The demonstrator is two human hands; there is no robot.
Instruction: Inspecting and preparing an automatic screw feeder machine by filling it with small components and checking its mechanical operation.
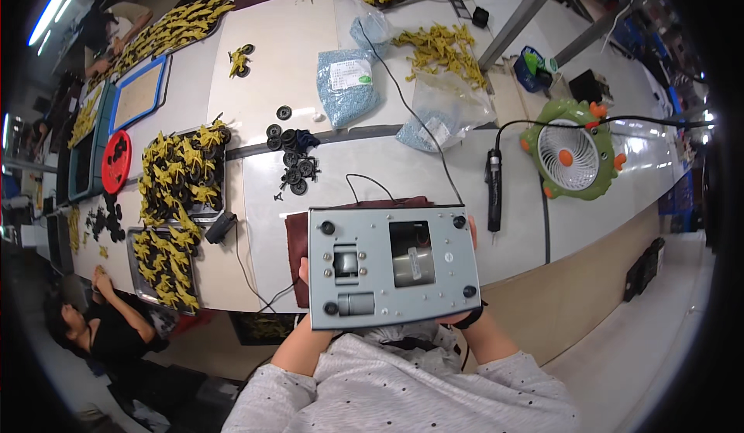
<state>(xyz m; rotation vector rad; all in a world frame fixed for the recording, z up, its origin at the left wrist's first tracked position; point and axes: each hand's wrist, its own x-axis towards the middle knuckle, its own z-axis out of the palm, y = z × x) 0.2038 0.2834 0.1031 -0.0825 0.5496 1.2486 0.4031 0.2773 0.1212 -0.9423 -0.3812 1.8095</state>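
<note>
Head: hands [304,270] hold a grey box [378,266]; screwdriver [494,189] lies apart.

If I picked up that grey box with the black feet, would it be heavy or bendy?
The grey box would probably feel stiff: its flat face looks like metal. It may be heavy for its size, since a thick cylinder shows inside. Set on its four black feet, it might resist sliding, if they're rubber.
</note>
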